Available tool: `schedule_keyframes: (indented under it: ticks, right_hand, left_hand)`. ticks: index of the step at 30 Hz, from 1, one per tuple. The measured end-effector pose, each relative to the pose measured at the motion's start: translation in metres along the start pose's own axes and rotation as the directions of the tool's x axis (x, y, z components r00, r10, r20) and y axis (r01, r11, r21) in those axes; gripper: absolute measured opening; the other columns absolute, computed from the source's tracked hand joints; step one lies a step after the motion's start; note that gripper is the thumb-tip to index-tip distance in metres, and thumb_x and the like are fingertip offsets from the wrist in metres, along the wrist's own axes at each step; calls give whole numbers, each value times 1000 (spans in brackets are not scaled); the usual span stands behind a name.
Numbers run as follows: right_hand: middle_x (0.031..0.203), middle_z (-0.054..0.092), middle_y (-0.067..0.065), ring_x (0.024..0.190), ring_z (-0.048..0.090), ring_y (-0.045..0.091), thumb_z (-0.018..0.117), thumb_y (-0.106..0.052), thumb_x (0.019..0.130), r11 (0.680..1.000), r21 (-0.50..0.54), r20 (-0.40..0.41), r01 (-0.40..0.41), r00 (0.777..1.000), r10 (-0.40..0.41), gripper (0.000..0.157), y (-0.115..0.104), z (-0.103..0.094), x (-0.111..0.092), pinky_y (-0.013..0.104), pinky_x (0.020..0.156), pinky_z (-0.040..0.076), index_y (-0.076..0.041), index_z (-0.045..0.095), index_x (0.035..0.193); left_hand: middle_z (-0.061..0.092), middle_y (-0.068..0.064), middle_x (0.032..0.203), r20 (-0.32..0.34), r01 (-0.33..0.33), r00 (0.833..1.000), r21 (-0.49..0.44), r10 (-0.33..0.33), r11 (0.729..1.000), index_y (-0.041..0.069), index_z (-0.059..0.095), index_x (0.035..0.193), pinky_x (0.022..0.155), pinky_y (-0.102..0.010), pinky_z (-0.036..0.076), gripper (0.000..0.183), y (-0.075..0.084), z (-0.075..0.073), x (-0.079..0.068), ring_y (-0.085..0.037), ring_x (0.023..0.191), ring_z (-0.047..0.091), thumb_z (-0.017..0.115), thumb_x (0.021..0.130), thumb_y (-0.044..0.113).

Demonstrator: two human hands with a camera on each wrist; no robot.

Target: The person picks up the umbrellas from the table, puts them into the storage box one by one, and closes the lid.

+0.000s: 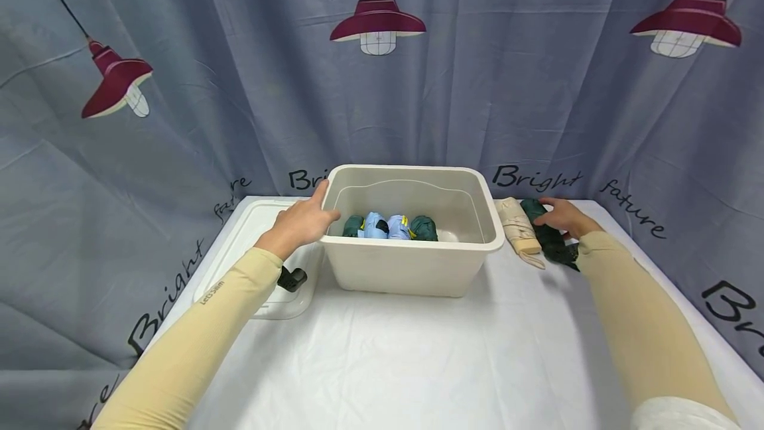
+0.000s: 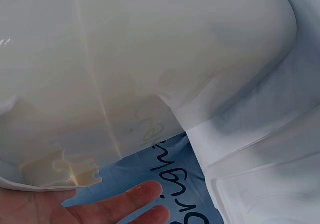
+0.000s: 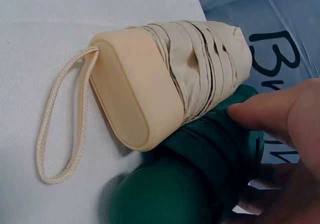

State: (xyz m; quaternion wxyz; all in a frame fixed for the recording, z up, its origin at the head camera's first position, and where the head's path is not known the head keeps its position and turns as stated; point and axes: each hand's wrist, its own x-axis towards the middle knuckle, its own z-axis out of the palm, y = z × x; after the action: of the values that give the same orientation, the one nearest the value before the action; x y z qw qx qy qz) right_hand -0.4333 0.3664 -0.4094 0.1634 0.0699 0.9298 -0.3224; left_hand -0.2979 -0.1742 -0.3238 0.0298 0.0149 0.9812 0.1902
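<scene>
Rests the left hand (image 1: 301,221) on the left end of the rim of a cream bin (image 1: 406,271), with fingers extended straight (plain in the left wrist view). With the right hand (image 1: 567,217), holds a dark green folded umbrella (image 3: 205,154) between thumb and fingers at the tabletop's (image 1: 418,357) right side, right next to a beige folded umbrella (image 1: 518,224). Has four green and light blue bundles (image 1: 375,225) lined up inside the bin, plus a white lid (image 1: 253,231) to its left, partly hidden by the left arm.
</scene>
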Motion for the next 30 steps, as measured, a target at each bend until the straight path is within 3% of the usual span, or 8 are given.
schedule_keyframes:
  ticks: [17,30]
  right_hand:
    - [153,20,42,129,40,58,54,-16,96,995,-36,-81,95,992,-98,81,0,-10,-14,66,92,46,4,7,159]
    - [146,30,43,121,47,54,57,-19,95,978,-92,-157,186,968,-198,77,-35,-23,-40,56,86,52,6,18,157]
  left_hand:
    - [60,-18,138,-2,-4,1000,2,4,1000,28,1,164,99,-61,41,83,1,0,2,-37,120,60,43,96,51]
    - [63,-16,135,7,1,1000,7,-1,1000,28,-1,164,96,-60,43,82,-1,0,2,-36,115,62,41,96,51]
